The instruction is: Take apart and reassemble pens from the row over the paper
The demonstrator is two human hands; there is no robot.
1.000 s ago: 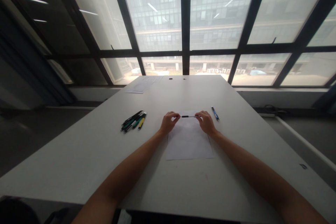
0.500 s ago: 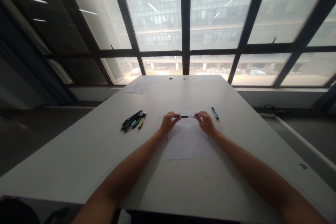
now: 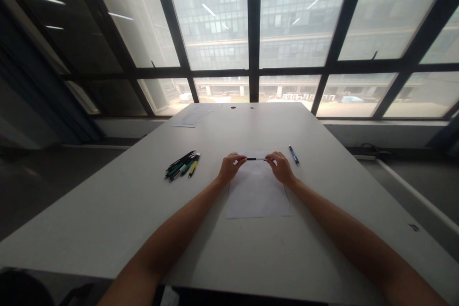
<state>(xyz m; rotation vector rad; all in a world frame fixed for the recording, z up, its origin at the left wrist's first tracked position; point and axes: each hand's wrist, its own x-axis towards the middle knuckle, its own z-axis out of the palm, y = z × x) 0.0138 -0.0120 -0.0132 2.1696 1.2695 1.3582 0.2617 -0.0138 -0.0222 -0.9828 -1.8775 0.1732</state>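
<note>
A pen [image 3: 256, 158] with a black part and a pale part is held level above a sheet of white paper [image 3: 258, 196]. My left hand [image 3: 230, 167] pinches its left end between thumb and fingers. At the other end, my right hand [image 3: 280, 167] grips it the same way. The fingers cover both tips of the pen. Just right of my right hand, a blue pen [image 3: 293, 155] lies on the white table [image 3: 143, 210]. A pile of several pens [image 3: 179, 167], black and green with one yellow, lies to the left of my left hand.
More printed sheets of paper [image 3: 191, 117] lie at the table's far left. Two small dark spots [image 3: 233, 107] show near its far edge. A small dark label [image 3: 413, 227] is at the right edge. Large framed windows [image 3: 218, 19] rise behind the table.
</note>
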